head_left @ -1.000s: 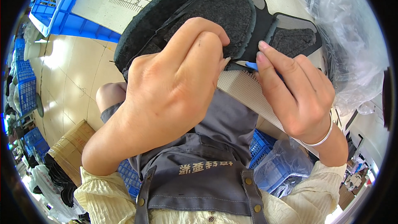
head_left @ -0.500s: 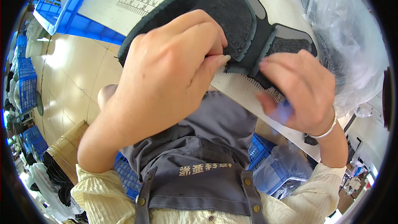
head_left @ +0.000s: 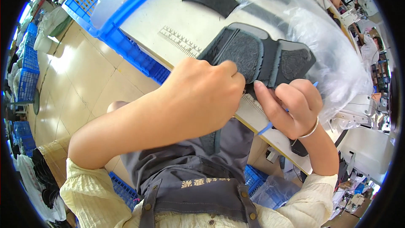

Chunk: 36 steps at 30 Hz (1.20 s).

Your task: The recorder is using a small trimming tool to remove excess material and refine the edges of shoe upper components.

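Observation:
A black padded fabric piece (head_left: 240,52) with fuzzy panels and grey edging lies at the table's near edge. My left hand (head_left: 202,93) is closed in a fist on its near-left edge. Below that hand a dark flap (head_left: 211,142) hangs over my lap; the join between the two is hidden. My right hand (head_left: 291,105) is beside the left, its fingertips at the piece's near edge. A slim blue tool (head_left: 265,128) is held across its curled fingers; its kind is not clear.
A curved black piece (head_left: 211,1) lies farther back on the white table (head_left: 168,10), near a printed ruler scale (head_left: 179,40). Clear plastic bags (head_left: 337,63) heap at the right. A blue crate (head_left: 130,52) stands at the left, and a grey apron (head_left: 181,177) covers my lap.
The padded piece looks smaller and lower, its left part now turned down below my left hand. My right hand has moved in next to the left. The view has shifted, showing more table.

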Tool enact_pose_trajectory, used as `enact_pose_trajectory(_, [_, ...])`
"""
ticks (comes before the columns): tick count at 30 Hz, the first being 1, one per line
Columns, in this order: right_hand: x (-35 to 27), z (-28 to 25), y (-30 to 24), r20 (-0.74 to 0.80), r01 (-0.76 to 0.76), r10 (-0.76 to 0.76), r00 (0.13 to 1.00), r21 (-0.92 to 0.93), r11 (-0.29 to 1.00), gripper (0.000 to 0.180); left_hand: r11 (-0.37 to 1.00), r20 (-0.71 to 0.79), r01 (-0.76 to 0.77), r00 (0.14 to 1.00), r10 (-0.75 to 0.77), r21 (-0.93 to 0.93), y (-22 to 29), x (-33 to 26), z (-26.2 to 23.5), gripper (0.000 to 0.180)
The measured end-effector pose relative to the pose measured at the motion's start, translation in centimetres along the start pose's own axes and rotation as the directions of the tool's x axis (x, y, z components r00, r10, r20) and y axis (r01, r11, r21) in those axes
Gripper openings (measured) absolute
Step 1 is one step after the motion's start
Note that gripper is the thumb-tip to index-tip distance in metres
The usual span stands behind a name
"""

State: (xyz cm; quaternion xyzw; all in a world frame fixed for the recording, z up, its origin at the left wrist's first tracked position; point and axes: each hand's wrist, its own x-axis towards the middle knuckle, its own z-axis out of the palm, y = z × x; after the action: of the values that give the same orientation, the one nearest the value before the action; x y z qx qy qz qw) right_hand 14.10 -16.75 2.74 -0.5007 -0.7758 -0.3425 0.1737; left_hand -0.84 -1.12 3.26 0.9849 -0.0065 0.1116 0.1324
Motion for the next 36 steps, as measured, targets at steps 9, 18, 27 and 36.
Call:
enact_pose_trajectory(9, [3.8,-5.9,-4.3,0.352,-0.701,0.627,0.695,0.528,0.48,0.029,0.821,-0.197,-0.16,0.979,0.059,-0.548,3.6,-2.0,-2.4,0.018])
enact_pose_trajectory(18, [4.0,-6.6,-7.0,0.44,-0.655,0.522,0.731,0.667,0.355,0.025,0.578,-0.15,-0.249,0.965,0.214,-0.777,3.7,-5.3,-1.3,0.017])
enact_pose_trajectory(27, [3.7,-6.9,-7.3,0.644,-0.665,0.339,0.686,0.743,-0.068,0.037,0.584,-0.114,-0.139,0.99,0.079,-0.8,5.9,-7.9,-2.0,0.015])
enact_pose_trajectory(36, [4.1,-7.5,-7.0,0.798,-0.668,0.11,0.593,0.564,-0.486,0.041,0.21,-0.042,-0.08,0.983,0.179,-0.974,5.2,-8.6,-1.4,0.015])
